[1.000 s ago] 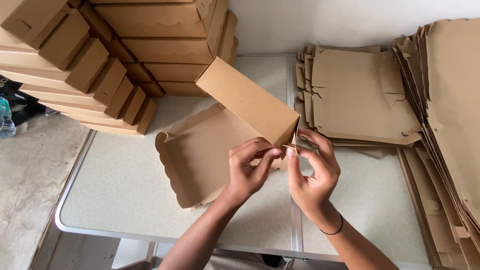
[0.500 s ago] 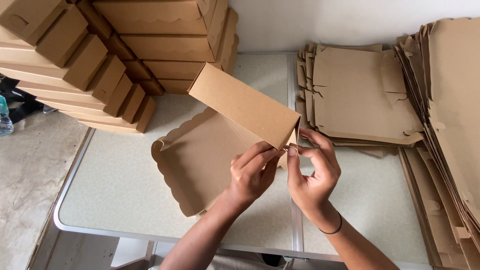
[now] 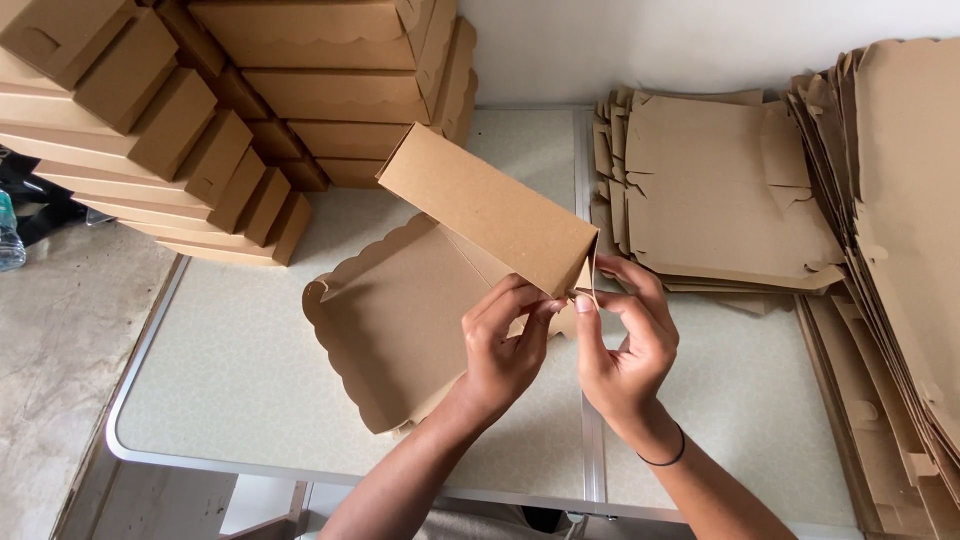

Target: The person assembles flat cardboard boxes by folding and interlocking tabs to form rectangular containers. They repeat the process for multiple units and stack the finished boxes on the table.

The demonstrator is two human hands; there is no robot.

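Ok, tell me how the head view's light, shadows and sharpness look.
Head view: soft, even daylight, no glare; only faint shadows under the left hand, right hand and half-folded cardboard box on the table; everything sharp, with slight wide-angle bending along the flat cardboard blanks at the right edge.

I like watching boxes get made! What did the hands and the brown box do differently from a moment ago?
Little changed. The half-folded cardboard box swung slightly, its scalloped flap sliding a bit left and down. The left hand and right hand kept pinching the same box corner; nothing was picked up or let go. The stack of finished boxes, the flat cardboard sheets and the table stayed put.
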